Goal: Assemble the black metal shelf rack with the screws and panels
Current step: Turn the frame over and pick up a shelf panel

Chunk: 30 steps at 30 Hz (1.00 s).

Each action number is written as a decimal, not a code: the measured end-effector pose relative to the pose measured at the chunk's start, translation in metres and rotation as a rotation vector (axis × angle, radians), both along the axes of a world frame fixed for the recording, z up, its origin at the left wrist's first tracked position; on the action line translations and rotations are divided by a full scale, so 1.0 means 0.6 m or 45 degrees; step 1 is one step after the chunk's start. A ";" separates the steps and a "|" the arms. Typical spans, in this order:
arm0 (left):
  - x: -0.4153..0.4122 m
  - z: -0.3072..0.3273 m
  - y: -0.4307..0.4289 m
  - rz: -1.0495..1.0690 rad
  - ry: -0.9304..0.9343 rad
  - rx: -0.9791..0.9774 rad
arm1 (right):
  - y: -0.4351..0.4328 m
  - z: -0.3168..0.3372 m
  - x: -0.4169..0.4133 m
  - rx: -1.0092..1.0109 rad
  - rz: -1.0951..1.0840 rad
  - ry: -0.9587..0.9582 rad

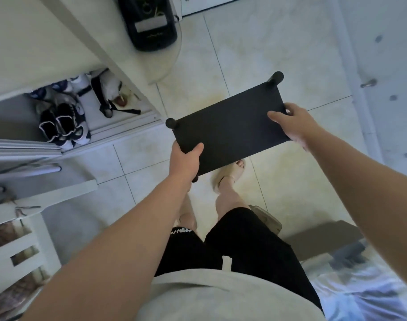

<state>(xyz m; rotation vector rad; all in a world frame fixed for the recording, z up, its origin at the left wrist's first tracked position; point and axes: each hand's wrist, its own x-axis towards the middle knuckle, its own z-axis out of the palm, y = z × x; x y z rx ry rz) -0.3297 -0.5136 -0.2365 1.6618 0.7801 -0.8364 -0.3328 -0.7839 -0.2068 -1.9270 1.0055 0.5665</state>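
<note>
I'm standing on the tiled floor [255,42] with the rack [230,126] held out in front of me, clear of the ground and tilted a little, its right end further from me. All I see of it is the flat top panel and two round caps [276,77] at the far corners. Whatever posts and lower panels hang below are hidden under that panel.

My left hand [186,158] grips the near left corner, thumb lying on top and the rest curled underneath out of sight. My right hand [292,123] grips the right end, thumb on the top face and fingers [290,107] wrapped round the edge. Both hands are closed on the rack and carry nothing else.

As I read it, the screwing and fitting look finished, at least up top, and I'm at the step of carrying the rack to where it will stand. I can't see any loose screws or spare panels from here.

Next it needs to come down level, so that all the feet meet the floor together. My own foot [230,172] is just below the near edge, so I should step back or reach forward first. The shoe cupboard [128,126] is near on my left and a box [325,237] sits behind me on the right, so I'd swing it carefully.
</note>
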 end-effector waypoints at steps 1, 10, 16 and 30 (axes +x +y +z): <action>0.021 0.008 -0.024 -0.007 -0.048 -0.003 | -0.023 0.009 0.010 0.013 -0.035 -0.030; 0.198 0.075 -0.279 -0.076 -0.372 0.066 | -0.264 0.061 0.097 0.132 -0.192 -0.197; 0.321 0.092 -0.444 -0.210 -0.437 0.084 | -0.410 0.075 0.158 0.169 -0.363 -0.230; 0.703 0.027 -0.836 -0.823 -0.406 -0.013 | -0.693 0.008 0.368 0.167 -0.979 -0.190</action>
